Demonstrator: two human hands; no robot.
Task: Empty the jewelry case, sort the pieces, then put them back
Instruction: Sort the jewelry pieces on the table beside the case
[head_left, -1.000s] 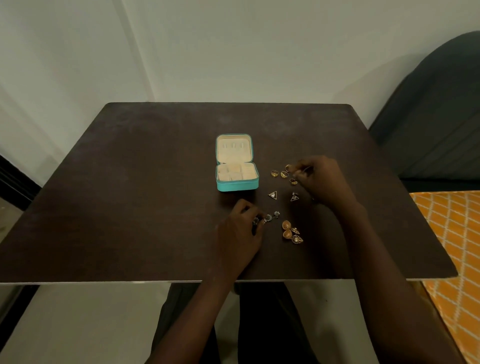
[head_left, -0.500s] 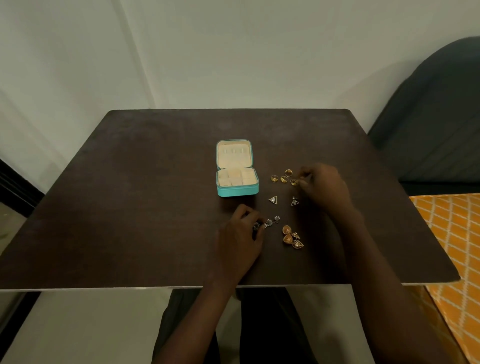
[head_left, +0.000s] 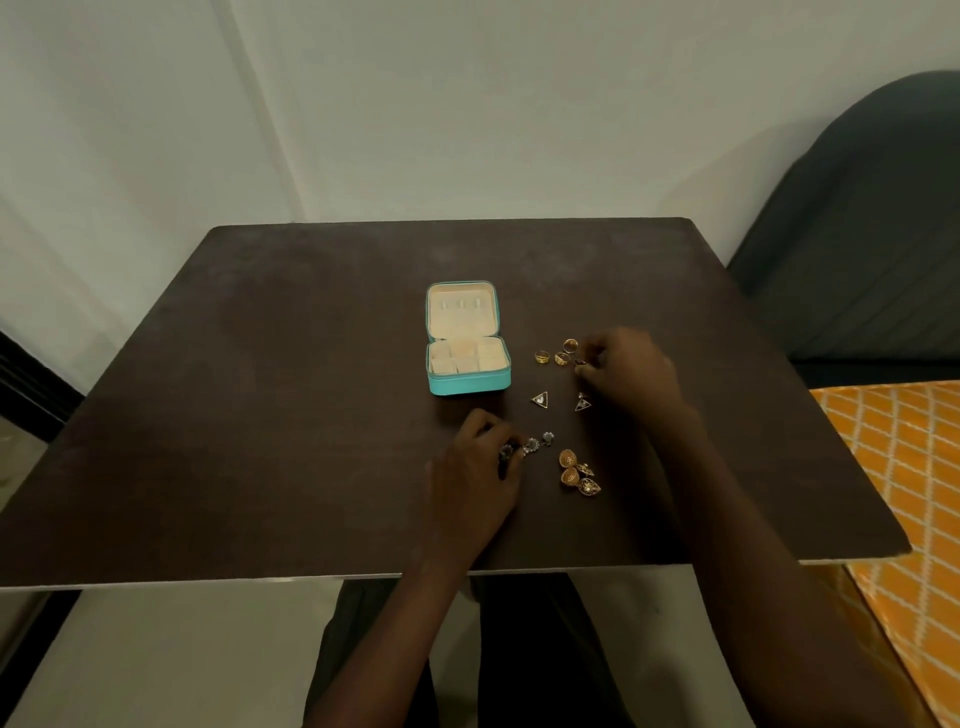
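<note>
Open teal jewelry case (head_left: 467, 340), centre frame, stands empty on the bench (head_left: 260, 415); sorted pieces lie to its right. Since a second ago, the right hand (head_left: 631, 366) has drawn slightly back from the gold rings (head_left: 558, 354), its grip narrow on a small dark piece; the left hand (head_left: 475, 475) stays pinching a silver piece (head_left: 506, 451). Sorting appears nearly complete.

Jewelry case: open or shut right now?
Open. The jewelry case has its lid folded back, cream compartments exposed and apparently empty.

Case and sorted pieces on the desk (head_left: 260, 415)

Rings (head_left: 557, 355) lie at 3 o'clock of the case (head_left: 466, 340); triangles (head_left: 541, 399) at 5; domes (head_left: 574, 470) nearest, at 5 too.
</note>
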